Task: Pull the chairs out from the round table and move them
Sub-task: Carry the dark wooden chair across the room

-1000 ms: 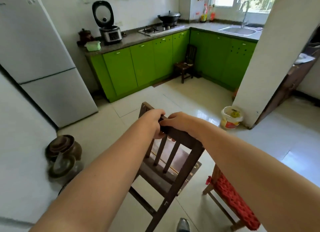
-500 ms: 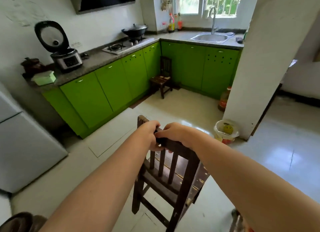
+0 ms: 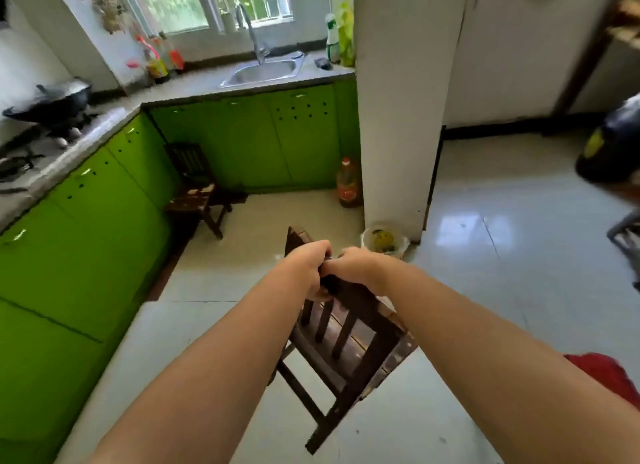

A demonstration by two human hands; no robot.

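The red label on the bottle (image 3: 348,183) at the foot of the pillar (image 3: 398,117) is too blurred to read. The left hand (image 3: 304,266) and right hand (image 3: 353,267) curl side by side round the top rail of the dark chair (image 3: 346,339) at mid-floor (image 3: 519,290); its front legs are hidden. A white bucket (image 3: 384,240) beside the pillar holds something yellow. 1 small chair (image 3: 194,186) sits in the corner of the green cabinets (image 3: 259,141).

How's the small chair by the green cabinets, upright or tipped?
Upright: the small chair stands on its legs, seat level, beside the green cabinets.
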